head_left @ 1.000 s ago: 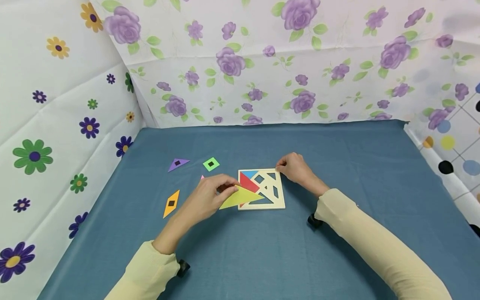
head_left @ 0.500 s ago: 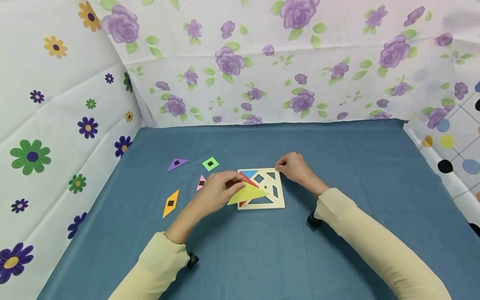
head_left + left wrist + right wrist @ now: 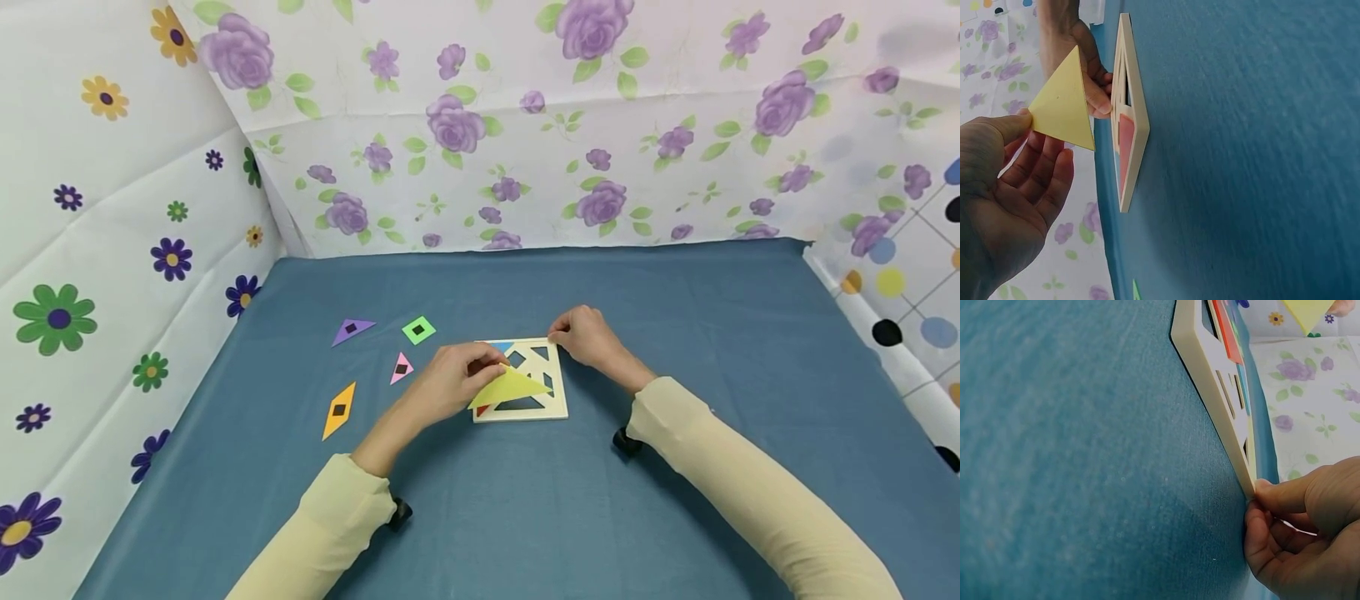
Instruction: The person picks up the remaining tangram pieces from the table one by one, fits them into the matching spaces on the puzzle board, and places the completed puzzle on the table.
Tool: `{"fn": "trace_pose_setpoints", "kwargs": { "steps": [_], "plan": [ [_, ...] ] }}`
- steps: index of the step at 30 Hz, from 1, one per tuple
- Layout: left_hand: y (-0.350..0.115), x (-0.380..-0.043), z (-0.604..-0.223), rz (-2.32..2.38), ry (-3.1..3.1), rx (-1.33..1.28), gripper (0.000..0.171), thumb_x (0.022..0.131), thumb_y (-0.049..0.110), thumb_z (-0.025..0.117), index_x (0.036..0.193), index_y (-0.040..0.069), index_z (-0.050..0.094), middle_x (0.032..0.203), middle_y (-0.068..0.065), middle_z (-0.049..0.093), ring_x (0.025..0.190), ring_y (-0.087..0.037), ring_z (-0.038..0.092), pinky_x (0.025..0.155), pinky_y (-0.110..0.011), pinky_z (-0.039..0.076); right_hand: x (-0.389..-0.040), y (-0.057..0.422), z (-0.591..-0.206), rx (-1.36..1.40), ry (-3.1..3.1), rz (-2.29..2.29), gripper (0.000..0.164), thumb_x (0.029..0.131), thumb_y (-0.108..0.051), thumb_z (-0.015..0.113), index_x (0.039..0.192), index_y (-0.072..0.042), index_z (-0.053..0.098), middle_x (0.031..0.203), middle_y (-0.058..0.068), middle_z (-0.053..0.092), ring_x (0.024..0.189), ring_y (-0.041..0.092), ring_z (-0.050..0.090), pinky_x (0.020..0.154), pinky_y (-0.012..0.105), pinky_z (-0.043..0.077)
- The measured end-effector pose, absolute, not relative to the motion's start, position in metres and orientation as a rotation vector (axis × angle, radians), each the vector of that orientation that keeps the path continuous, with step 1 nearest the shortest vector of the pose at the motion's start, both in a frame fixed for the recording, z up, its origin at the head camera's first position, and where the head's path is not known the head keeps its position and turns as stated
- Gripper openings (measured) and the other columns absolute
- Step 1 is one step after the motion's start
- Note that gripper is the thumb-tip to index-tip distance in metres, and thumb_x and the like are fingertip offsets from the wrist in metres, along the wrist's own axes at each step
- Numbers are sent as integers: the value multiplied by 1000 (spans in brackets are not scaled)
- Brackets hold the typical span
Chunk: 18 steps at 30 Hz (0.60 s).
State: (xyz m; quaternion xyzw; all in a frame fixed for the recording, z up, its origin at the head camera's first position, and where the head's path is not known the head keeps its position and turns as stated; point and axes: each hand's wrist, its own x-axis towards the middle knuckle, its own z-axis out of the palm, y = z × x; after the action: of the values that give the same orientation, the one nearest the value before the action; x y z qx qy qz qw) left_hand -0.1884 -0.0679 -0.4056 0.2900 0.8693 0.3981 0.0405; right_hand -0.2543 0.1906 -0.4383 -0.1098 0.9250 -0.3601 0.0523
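Observation:
My left hand (image 3: 457, 379) pinches a yellow triangular tangram piece (image 3: 510, 387) by one edge, between thumb and fingers. The piece is above the pale wooden tangram board (image 3: 558, 404), tilted and apart from it in the left wrist view. My right hand (image 3: 592, 337) grips the board's far right corner between thumb and curled index finger, plainly seen in the right wrist view. Red (image 3: 1227, 331) and blue (image 3: 504, 345) pieces sit in the board's left part, mostly hidden by the left hand and the yellow piece in the head view. Several cut-out slots show in the board.
Left of the board, a purple triangle (image 3: 351, 331), a green square (image 3: 418, 330), a pink triangle (image 3: 401, 368) and an orange parallelogram (image 3: 339, 410) lie on the blue cloth (image 3: 480, 525), each with a dark centre. Flowered sheets (image 3: 420, 192) stand behind and at the sides.
My left hand has moved to the right with the yellow triangle, which now covers more of the board and the red piece. The pink triangle has come into full view. The right hand stays at the corner.

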Motion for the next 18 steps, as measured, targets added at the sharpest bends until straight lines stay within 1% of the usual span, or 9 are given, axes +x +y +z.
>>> {"fn": "trace_pose_setpoints", "kwargs": {
  "steps": [7, 12, 18],
  "plan": [
    [-57, -193, -411, 1226, 2639, 883, 13, 103, 19, 67, 110, 14, 77, 87, 6, 67, 69, -11, 57, 63, -27, 48, -255, 188, -436, -333, 2826, -1052, 16, 101, -8, 67, 105, 2, 79, 98, 16, 75, 68, 18, 64, 64, 34, 51],
    [-53, -193, -416, 1231, 2643, 894, 12, 102, 17, 68, 109, 13, 77, 90, 6, 69, 70, -9, 57, 64, -27, 49, -255, 189, -436, -328, 2830, -1051, 15, 101, -8, 67, 103, 1, 79, 96, 14, 75, 68, 18, 64, 64, 33, 50],
    [-52, -194, -421, 1216, 2650, 896, 12, 103, 17, 67, 108, 13, 77, 92, 6, 70, 72, -8, 58, 65, -26, 49, -254, 189, -438, -333, 2834, -1057, 15, 101, -8, 67, 104, 1, 79, 96, 15, 75, 70, 18, 65, 65, 35, 52]
  ]
}}
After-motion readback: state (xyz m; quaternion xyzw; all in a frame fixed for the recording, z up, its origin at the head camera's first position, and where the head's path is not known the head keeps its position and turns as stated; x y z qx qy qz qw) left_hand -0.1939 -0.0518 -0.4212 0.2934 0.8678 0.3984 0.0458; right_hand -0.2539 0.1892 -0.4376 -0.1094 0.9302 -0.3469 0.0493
